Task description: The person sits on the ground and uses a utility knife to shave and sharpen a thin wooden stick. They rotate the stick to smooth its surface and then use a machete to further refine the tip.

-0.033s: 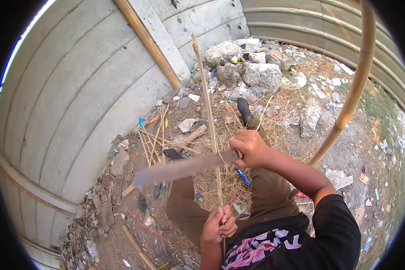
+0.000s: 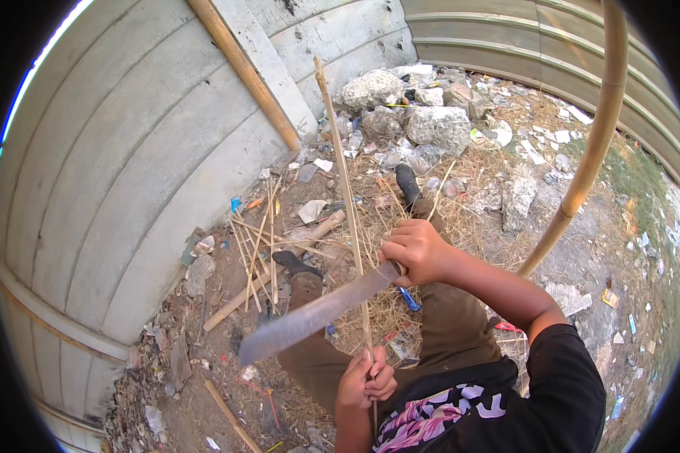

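My left hand (image 2: 366, 376) is closed round the lower end of a long, thin bamboo strip (image 2: 345, 177), which rises away from me at a slight leftward tilt. My right hand (image 2: 413, 253) grips the handle of a machete (image 2: 317, 315). Its broad grey blade points left and toward me, crossing in front of the strip below its middle. Whether the edge touches the strip, I cannot tell. Beyond the blade, several cut bamboo strips (image 2: 272, 245) lie across a thicker bamboo pole (image 2: 238, 306) near my left shoe.
My legs (image 2: 453, 321) stretch out on the littered ground. A thick bamboo pole (image 2: 585, 181) slants up at my right. Concrete rubble (image 2: 440, 128) is piled by the grey panel wall (image 2: 143, 143). A blue-handled object (image 2: 409, 299) lies between my legs, and another stick (image 2: 233, 415) at lower left.
The machete blade has swung down toward me, its tip lower, uncovering my left shoe and the thicker pole. The strip's top has shifted slightly left. My left hand has barely moved.
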